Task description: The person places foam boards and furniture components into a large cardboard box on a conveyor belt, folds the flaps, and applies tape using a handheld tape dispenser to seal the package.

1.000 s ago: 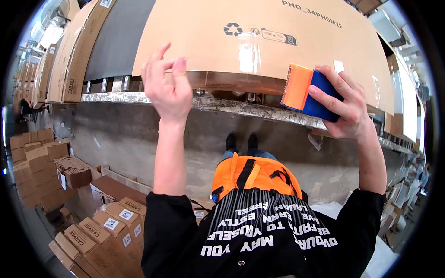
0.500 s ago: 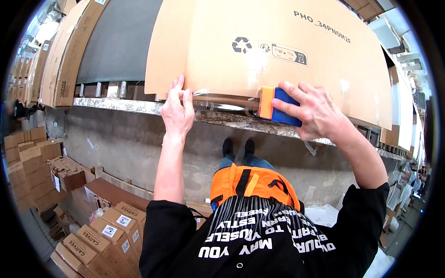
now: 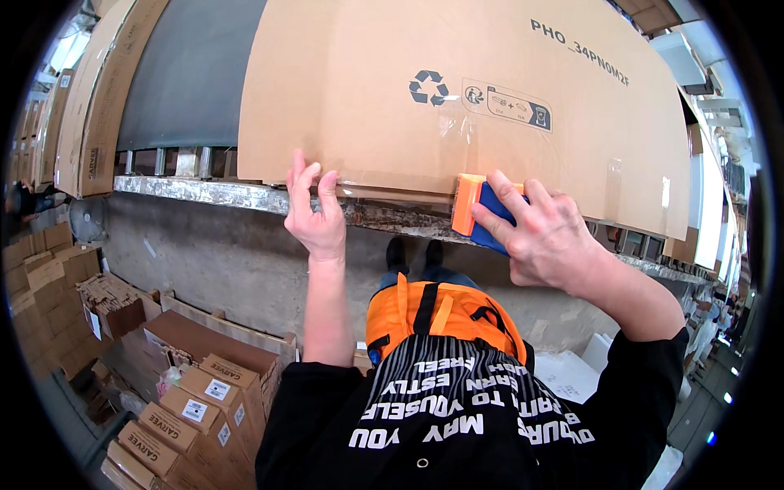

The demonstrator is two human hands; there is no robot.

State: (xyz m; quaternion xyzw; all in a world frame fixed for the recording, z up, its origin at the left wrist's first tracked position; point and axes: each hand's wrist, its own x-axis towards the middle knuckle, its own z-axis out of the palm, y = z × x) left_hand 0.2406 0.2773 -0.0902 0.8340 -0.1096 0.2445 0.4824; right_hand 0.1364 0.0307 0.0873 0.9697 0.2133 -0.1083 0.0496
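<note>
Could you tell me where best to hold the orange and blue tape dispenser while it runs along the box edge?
Probably the blue body, from the person's side: the orange front sits against the cardboard box, and the right hand already wraps it there.

Left hand (image 3: 317, 214) flat, fingers spread (arm extended), right hand (image 3: 545, 237) in closed grip

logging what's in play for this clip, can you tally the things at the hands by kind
hands: 2, left hand pressing on the box edge, right hand gripping the dispenser
large cardboard box: 1
orange and blue tape dispenser: 1
clear tape strip along the box edge: 1
total: 5
</note>
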